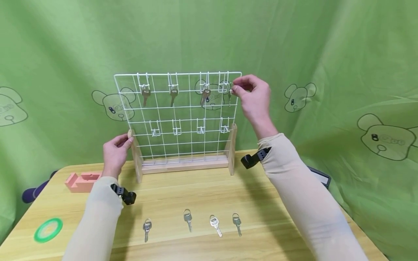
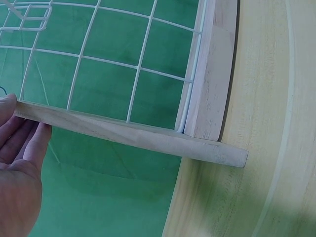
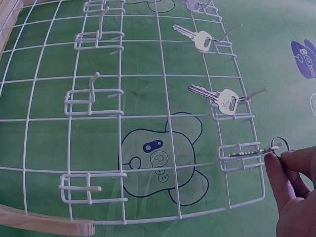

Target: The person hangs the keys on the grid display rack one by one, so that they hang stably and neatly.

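Observation:
A white wire grid rack [image 1: 189, 74] stands in a wooden frame on the table. My left hand [image 1: 115, 152] pinches the top of the frame's left wooden upright [image 2: 123, 134], thumb on one face and fingers on the other. At the grid's upper right hook [image 1: 224, 87], my right hand [image 1: 256, 98] pinches a key [image 3: 249, 152] by its head, near its ring [image 3: 281, 140]. The key points down in front of the wires; whether its ring sits on the hook cannot be told. Three keys, including one [image 1: 205, 95], hang along the upper row.
Lower-row hooks [image 1: 200, 129] carry no keys. Several ringed keys, such as one [image 1: 215, 225], lie spread on the table [image 1: 169, 195] in front. At left are a pink holder [image 1: 81, 183] and a green ring [image 1: 48, 230]. Green cloth hangs behind; a dark-edged object [image 1: 320, 177] sits at right.

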{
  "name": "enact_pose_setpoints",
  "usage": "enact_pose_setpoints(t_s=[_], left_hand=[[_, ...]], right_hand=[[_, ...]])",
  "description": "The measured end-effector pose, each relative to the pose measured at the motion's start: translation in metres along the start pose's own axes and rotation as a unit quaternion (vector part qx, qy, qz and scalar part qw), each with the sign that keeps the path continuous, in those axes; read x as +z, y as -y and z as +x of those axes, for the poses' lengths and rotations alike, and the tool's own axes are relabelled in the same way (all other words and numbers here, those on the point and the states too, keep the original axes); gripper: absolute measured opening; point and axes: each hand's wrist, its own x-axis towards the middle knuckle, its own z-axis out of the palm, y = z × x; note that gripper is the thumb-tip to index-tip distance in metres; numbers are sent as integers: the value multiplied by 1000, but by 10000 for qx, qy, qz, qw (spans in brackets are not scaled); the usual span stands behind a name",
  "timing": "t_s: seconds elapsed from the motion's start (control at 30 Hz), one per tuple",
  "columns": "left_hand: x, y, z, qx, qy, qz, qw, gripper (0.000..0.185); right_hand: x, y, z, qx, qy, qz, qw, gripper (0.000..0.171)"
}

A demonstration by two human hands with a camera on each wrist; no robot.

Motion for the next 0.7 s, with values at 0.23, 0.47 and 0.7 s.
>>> enact_pose_setpoints(t_s=[0.23,0.47,0.7], left_hand=[[-1,-1,-1,-48,19,13,10000,44],[-3,-1,-1,-21,5,34,10000,44],[-1,0,0,98,8,-224,9997,45]], right_hand=[[6,-2,6,94,65,33,9999,17],[6,-7,8,188,140,92,9997,18],[0,-11,3,-44,208,-144,9997,19]])
